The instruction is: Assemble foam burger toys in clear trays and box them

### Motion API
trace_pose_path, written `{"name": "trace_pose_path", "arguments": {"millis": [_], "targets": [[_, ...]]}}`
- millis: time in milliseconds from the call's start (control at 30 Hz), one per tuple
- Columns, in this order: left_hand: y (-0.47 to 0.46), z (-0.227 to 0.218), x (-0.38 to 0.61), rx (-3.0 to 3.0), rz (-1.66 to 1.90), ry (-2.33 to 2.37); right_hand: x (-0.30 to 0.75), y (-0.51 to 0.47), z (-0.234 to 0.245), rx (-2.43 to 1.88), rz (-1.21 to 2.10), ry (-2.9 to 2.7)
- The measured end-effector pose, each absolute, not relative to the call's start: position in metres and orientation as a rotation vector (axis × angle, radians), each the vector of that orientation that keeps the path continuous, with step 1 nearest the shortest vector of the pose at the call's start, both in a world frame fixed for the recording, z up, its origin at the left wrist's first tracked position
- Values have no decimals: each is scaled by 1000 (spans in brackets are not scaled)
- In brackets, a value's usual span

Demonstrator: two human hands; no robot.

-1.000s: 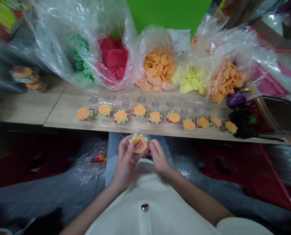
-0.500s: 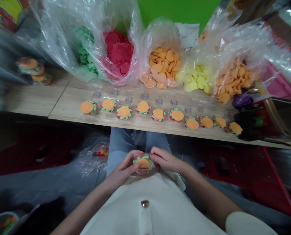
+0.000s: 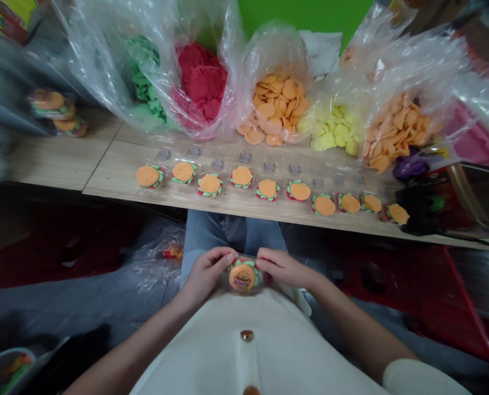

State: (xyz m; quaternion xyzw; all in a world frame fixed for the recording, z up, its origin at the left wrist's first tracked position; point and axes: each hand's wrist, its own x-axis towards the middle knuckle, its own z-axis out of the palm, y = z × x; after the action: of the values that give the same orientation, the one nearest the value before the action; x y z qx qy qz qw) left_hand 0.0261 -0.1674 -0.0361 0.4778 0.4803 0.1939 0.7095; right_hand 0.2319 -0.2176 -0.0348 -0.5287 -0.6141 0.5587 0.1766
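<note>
Just above my lap, a clear plastic case holding a toy burger is gripped from both sides. Its orange bun carries a printed picture, with green and red layers peeking out behind. My left hand pinches the case's upper left edge between thumb and fingers. On the opposite edge, my right hand does the same with curled fingers. In front of me along the table edge runs a row of open clear cases, each with a burger of orange, green and red pieces, such as this toy burger.
Clear bags along the back hold green pieces, red pieces, orange pieces, yellow pieces and more orange pieces. Stacked packed burgers stand at the left of the wooden table. A black object lies at the right.
My left thumb has slid off the bun's front up to the case's edge, uncovering the printed picture. The case has shifted slightly right; both hands still hold it.
</note>
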Motion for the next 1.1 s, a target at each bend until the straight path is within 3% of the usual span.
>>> {"name": "trace_pose_path", "arguments": {"millis": [333,567,733,900,1100], "targets": [[-151,-12,17,1518,206,803,232,-220,-2,-1543,1366,-2142],[-164,-15,10,1715,298,799,226,-234,-12,-1502,1282,-2113],[-162,-26,16,1592,284,793,236,-229,-15,-1451,1492,-1988],[-140,-34,36,1293,155,784,236,-197,-12,-1527,1398,-1973],[-150,-42,36,805,246,893,220,-200,-59,-1574,1530,-1522]]}}
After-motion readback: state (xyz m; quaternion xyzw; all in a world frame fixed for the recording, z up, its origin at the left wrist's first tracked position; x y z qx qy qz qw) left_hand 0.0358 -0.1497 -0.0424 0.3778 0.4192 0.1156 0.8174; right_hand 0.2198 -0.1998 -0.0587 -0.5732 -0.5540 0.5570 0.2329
